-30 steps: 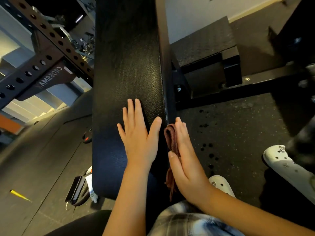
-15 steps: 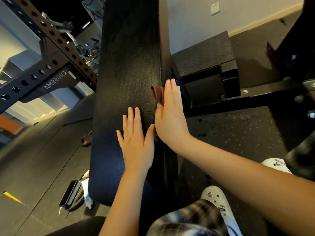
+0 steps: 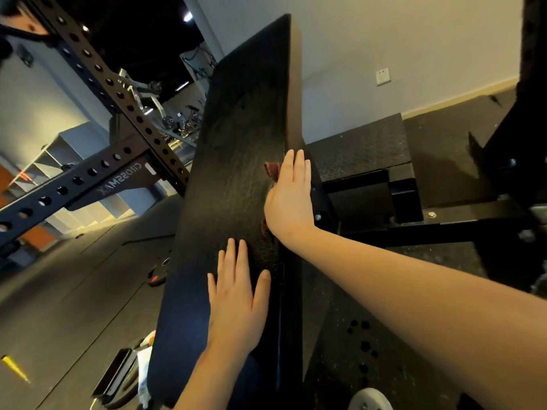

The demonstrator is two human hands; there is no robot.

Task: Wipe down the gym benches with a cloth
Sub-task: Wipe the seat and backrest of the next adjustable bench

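Both your hands lie flat on the black padded surface (image 3: 233, 137); your left hand (image 3: 236, 306) rests nearer you, fingers straight and released, holding nothing; your right hand (image 3: 288, 202) presses the reddish cloth (image 3: 270, 170) against the surface's right edge, fingers (image 3: 299, 167) extended, not curled; the cloth peeks out left of those fingers and beside the wrist.

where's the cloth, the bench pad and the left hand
cloth (image 3: 270, 170): head view, reddish corner left uncovered
bench pad (image 3: 236, 137): head view, bare textured top
left hand (image 3: 236, 303): head view, back of the hand
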